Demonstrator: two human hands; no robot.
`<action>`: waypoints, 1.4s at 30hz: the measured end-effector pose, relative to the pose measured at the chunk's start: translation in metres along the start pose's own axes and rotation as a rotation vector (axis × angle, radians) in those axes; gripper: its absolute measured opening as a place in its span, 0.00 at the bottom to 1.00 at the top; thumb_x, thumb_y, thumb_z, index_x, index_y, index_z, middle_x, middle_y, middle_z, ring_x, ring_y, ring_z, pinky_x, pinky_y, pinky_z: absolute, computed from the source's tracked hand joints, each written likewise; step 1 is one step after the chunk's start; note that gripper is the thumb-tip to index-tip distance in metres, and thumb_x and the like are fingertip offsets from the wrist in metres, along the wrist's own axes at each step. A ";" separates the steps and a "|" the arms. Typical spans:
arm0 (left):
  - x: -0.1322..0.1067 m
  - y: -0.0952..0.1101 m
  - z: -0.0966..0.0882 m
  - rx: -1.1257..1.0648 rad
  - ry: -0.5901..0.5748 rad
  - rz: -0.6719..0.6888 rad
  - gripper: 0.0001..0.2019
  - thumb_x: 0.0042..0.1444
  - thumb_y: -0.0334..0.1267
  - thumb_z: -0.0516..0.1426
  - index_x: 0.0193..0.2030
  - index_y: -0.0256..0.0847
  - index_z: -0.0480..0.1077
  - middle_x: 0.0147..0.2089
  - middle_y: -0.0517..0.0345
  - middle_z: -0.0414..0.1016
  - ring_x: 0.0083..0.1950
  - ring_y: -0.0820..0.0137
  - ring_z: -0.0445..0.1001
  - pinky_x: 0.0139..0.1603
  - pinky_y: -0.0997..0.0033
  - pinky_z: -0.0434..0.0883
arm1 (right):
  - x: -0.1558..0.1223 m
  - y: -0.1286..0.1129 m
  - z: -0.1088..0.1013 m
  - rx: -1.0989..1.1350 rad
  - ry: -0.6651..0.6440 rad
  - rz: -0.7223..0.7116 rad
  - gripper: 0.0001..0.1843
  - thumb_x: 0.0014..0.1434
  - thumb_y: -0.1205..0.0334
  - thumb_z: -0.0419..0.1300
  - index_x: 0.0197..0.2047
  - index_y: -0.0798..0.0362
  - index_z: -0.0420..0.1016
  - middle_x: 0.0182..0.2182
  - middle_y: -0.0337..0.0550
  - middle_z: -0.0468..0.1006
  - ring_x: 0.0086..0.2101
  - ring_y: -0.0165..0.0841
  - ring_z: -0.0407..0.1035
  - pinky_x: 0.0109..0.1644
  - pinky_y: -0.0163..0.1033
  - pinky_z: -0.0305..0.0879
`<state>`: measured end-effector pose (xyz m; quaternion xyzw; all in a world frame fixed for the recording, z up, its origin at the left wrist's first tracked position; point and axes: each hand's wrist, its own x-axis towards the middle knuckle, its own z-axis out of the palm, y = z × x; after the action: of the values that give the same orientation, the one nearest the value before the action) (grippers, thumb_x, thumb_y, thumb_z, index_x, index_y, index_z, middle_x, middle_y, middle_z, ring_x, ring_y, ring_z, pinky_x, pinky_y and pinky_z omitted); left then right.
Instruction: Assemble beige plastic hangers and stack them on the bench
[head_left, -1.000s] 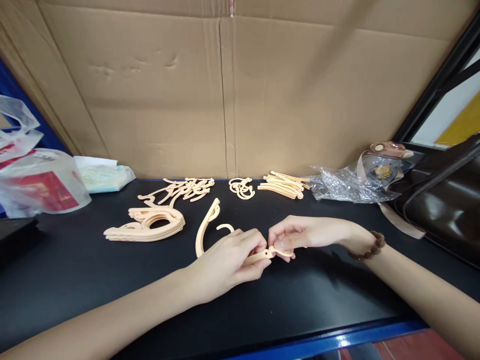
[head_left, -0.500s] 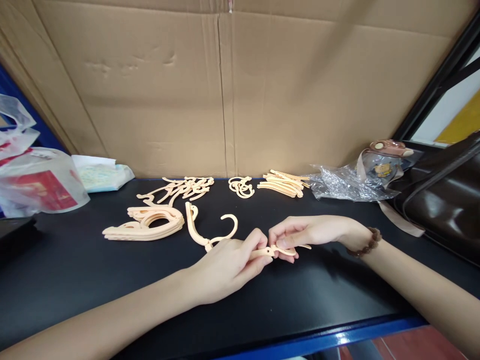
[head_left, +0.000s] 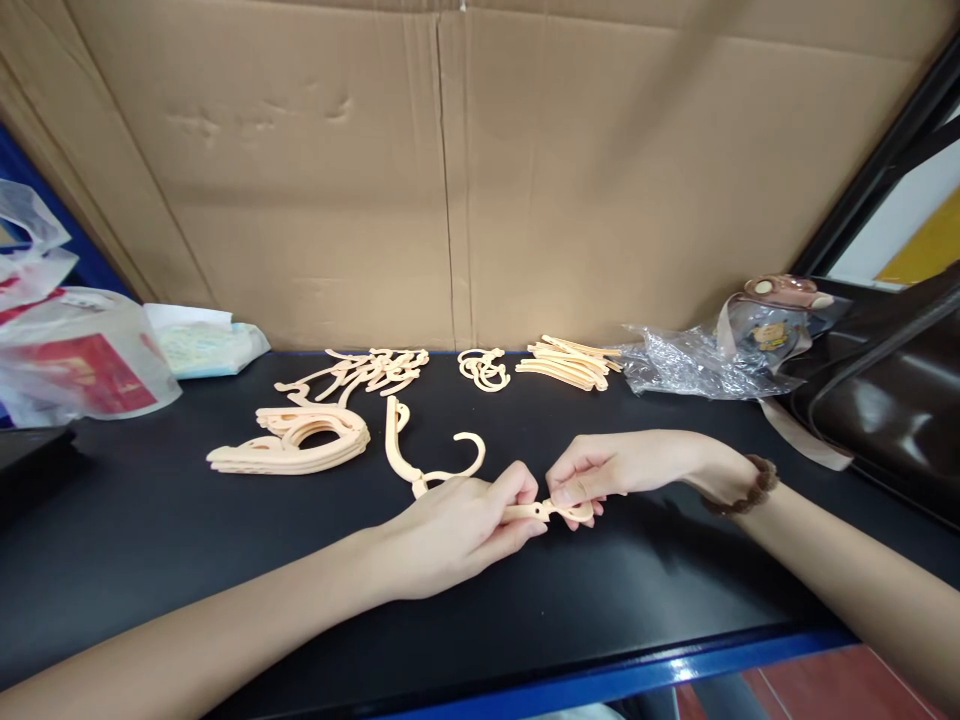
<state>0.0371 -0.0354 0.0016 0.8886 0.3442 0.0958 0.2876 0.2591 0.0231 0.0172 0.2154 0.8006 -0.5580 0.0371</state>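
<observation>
Pinching a pale hanger [head_left: 395,445] in the head view, the left hand [head_left: 457,535] has its thumb and fingers clamped on one arm of it, right of the stack of hangers [head_left: 262,458] and nearer the front edge of the bench [head_left: 615,620]. Its hook [head_left: 481,458] and other arm show beyond that hand, closer to the stack. The right hand [head_left: 604,472], farther right of the stack, has its fingers closed on a small end piece [head_left: 579,512] meeting the hanger's tip; whether the two are joined, I cannot tell. Behind the stack and slightly right lies a tangled pile of parts [head_left: 379,370]; farther right of it come loose hooks [head_left: 484,372], a bundle of strips [head_left: 568,365] and crumpled clear plastic [head_left: 667,368]. Left of the stack and farther back stands a plastic bag [head_left: 94,365].
</observation>
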 end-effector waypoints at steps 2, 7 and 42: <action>0.000 0.000 -0.001 -0.002 -0.004 0.002 0.09 0.66 0.45 0.44 0.37 0.44 0.51 0.23 0.70 0.57 0.23 0.75 0.57 0.27 0.76 0.54 | 0.000 0.000 0.001 0.001 0.004 -0.009 0.20 0.64 0.50 0.54 0.32 0.59 0.72 0.26 0.39 0.71 0.28 0.25 0.64 0.32 0.29 0.61; 0.000 0.001 -0.001 0.006 -0.014 -0.016 0.09 0.66 0.45 0.45 0.37 0.44 0.52 0.23 0.70 0.57 0.22 0.75 0.56 0.26 0.75 0.53 | 0.000 -0.004 0.003 -0.004 0.011 -0.007 0.22 0.63 0.46 0.54 0.32 0.59 0.72 0.26 0.39 0.70 0.28 0.26 0.65 0.32 0.30 0.61; 0.001 0.000 0.010 0.487 0.230 0.092 0.10 0.65 0.40 0.49 0.42 0.42 0.70 0.39 0.58 0.72 0.40 0.69 0.71 0.34 0.73 0.68 | -0.004 -0.009 0.005 -0.379 0.197 0.030 0.10 0.62 0.59 0.55 0.35 0.56 0.73 0.26 0.35 0.71 0.27 0.26 0.62 0.31 0.31 0.56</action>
<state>0.0415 -0.0395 -0.0070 0.9296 0.3467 0.1235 0.0195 0.2584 0.0149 0.0239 0.2698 0.8876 -0.3732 0.0066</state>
